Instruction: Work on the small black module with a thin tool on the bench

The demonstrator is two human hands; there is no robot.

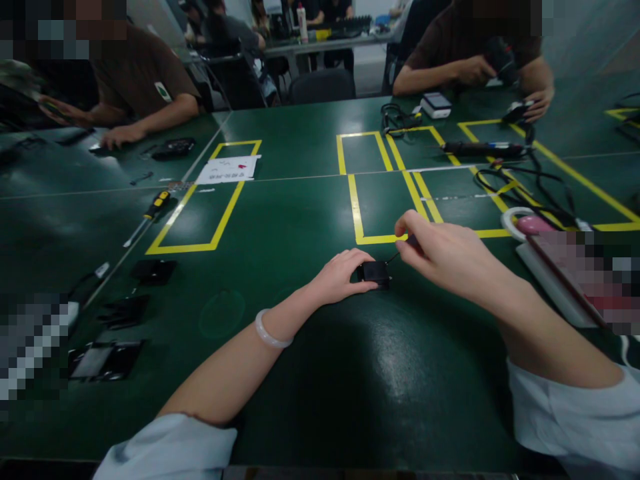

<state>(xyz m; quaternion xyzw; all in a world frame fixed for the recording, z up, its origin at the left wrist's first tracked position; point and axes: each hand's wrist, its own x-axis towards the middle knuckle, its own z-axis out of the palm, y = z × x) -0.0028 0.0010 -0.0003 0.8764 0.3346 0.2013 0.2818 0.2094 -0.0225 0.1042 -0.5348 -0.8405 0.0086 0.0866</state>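
Note:
My left hand [349,275] grips a small black box-shaped part [376,273] on the green table, thumb on its near side and fingers on the far side. Just to the right, my right hand [435,250] is closed in a pinch around a dark handle [413,244]. From that handle a thin dark shaft [393,258] slants down to the right side of the black part. The tool looks like a small screwdriver or hex key; its tip is too small to make out.
On the left lie a yellow-black screwdriver [158,205], several black parts [153,270] and a paper label [229,169]. At right are a white tape roll [511,221], black cables [535,180] and an electric screwdriver [483,149]. Two people work across the green table [300,387].

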